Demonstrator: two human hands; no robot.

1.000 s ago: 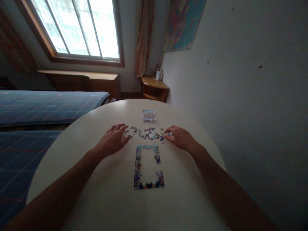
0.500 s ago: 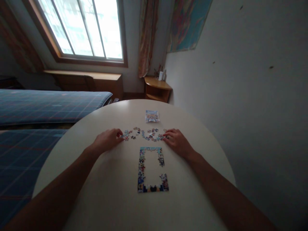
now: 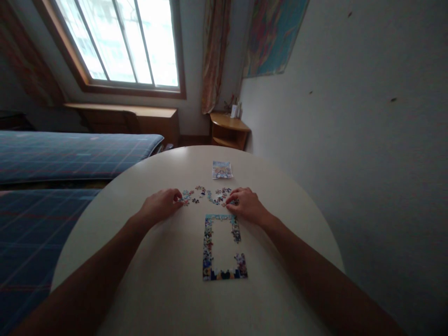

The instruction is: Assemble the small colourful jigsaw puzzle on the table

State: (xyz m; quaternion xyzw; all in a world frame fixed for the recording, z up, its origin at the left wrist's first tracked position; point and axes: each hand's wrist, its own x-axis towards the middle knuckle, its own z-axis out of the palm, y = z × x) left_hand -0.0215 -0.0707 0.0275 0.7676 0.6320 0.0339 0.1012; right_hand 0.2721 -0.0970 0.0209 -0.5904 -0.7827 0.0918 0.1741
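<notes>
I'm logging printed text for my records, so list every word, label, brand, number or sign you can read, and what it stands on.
No text can be read anywhere.
Small picture sheet: too small and blurred to tell whether it has lettering.
Puzzle border and loose pieces: too small to make out any lettering.
Wall poster: no legible words.

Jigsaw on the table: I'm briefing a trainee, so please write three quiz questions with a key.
1. True or false: the left hand and right hand are both by the loose pieces.
2. Which long side of the puzzle border, as pictured, has a gap?
3. What lies beyond the loose pieces on the table? A) a cup B) a printed picture C) scissors
Key: 1 true; 2 right; 3 B
</notes>
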